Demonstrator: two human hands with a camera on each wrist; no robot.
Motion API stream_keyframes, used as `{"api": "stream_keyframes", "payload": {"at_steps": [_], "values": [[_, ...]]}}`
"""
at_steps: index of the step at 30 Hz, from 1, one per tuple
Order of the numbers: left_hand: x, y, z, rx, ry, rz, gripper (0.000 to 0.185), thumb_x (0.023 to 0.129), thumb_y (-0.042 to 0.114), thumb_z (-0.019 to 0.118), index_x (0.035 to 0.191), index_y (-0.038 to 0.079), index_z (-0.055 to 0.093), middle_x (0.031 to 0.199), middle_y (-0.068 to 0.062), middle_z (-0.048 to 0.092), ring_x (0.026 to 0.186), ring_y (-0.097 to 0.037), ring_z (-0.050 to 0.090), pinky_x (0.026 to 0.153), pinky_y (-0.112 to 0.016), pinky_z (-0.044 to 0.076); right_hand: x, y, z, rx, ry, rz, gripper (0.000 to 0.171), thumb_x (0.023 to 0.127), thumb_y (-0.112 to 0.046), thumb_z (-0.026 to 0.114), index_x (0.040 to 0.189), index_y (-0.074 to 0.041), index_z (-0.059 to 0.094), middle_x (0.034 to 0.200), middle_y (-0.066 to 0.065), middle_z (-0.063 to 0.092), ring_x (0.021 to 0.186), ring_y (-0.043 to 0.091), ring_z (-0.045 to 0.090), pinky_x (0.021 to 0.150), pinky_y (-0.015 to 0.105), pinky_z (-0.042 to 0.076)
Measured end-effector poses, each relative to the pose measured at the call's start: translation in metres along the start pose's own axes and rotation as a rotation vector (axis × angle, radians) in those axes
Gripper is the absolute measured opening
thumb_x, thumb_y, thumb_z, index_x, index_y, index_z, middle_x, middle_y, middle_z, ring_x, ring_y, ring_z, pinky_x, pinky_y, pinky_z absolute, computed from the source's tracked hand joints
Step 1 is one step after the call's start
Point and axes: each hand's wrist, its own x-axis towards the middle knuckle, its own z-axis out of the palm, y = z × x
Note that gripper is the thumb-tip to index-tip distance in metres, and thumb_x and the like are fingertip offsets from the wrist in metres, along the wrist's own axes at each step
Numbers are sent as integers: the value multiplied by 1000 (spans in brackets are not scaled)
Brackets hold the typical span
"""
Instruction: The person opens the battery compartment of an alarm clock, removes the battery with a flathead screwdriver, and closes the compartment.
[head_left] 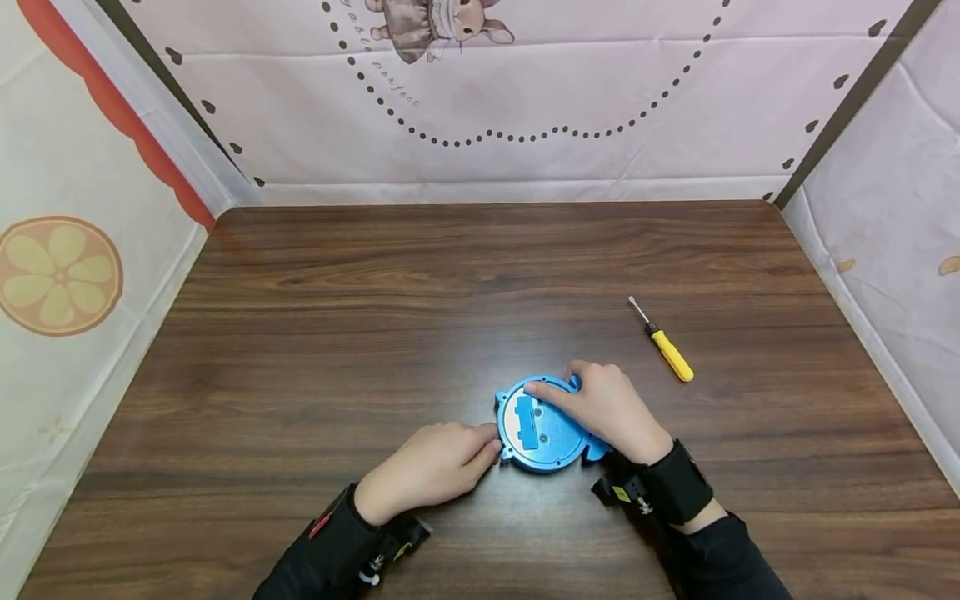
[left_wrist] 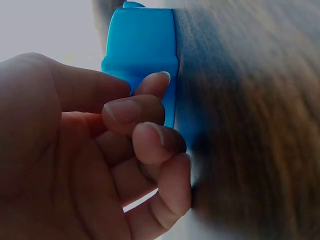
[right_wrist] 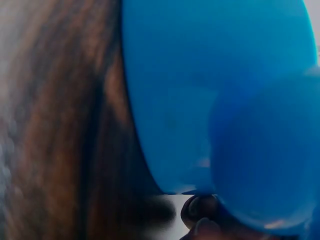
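Wood-grain tabletop (head_left: 337,333): dark brown, extends on all sides of the round blue plastic housing (head_left: 558,433), which is the reference for all positions below. Fabric back panel (head_left: 525,92): pale, printed with a dotted curve and a dressed rabbit, stands well beyond the housing. Left fabric panel (head_left: 60,400): carries a citrus-slice print, well to the left of the housing. Right fabric panel (head_left: 900,225): pale, well to the right of the housing.

Black sleeves (head_left: 731,562): one on each forearm, on the near side of the housing. Right hand (head_left: 611,408): at the right side of the housing, grasping it; the thumb lies across the upper face and the other fingers bend down over the far rim. Left hand (head_left: 431,467): at the left side of the housing, fingers curled, thumb and forefinger pinching the rim.

Housing: in front of the person, between both hands, broad face up, with small lugs around the rim. Whether its underside fully contacts the tabletop cannot be determined. Screwdriver (head_left: 671,354): yellow handle, beyond and to the right of the housing, shank directed away. Stepped rectangular section (head_left: 527,422): left of centre on the housing's upper face.
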Motion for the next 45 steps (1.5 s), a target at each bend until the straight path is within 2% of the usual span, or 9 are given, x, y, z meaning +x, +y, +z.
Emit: {"api": "stream_keyframes", "payload": {"at_steps": [7,10,14,19,22,25,29,39,45], "values": [[2,-3,2,-2,48,-9,28,107,23,49,79,21,48,61,11,33,53,-5,36,48,-26,31,0,8,-7,57,-33,1,65,98,-66,48,111,-5,68,63,-2,39,55,17,46,54,30,34],[2,-3,2,-21,82,-27,28,107,23,49,80,21,50,60,11,32,52,-4,35,49,-25,30,-2,16,-15,95,-35,-7,65,102,-64,40,111,-6,67,67,1,45,60,19,49,58,32,37],[4,-2,0,-42,176,-38,27,107,24,49,80,21,51,60,11,31,51,-4,34,49,-24,28,-8,29,-32,97,-58,-17,58,105,-58,37,93,-8,63,67,2,46,59,19,46,58,33,36],[6,2,-1,-56,331,-19,27,106,23,52,79,20,50,59,12,28,49,-1,27,48,-22,23,-17,40,-55,112,-145,-54,50,107,-49,43,84,-9,63,69,1,53,57,18,43,56,32,35],[10,7,-2,-48,378,16,22,104,23,55,82,21,56,57,14,28,48,0,24,48,-21,21,-20,45,-62,124,-223,-86,47,108,-44,45,82,-10,63,67,0,53,56,17,42,55,31,35],[16,13,-4,-20,374,56,20,103,23,56,83,22,60,55,16,29,46,1,23,46,-21,20,-21,48,-64,130,-284,-104,45,108,-40,45,80,-10,63,66,-1,51,55,16,42,55,31,35],[28,22,-5,36,350,86,30,102,23,56,72,23,51,55,15,26,46,0,21,46,-21,18,-22,50,-64,149,-327,-112,41,109,-35,45,82,-10,65,67,-1,54,56,17,44,55,30,37],[48,35,-3,152,240,-37,47,94,21,61,58,21,30,54,12,19,48,-4,16,44,-21,15,-20,47,-56,150,-358,-120,45,109,-37,42,82,-10,65,67,-1,54,55,16,46,56,31,38],[51,38,-1,128,253,-64,46,90,16,62,58,20,30,55,11,19,49,-4,16,45,-22,15,-19,49,-56,126,-358,-119,46,110,-36,41,80,-10,64,66,-1,53,56,16,46,58,32,37]]}}
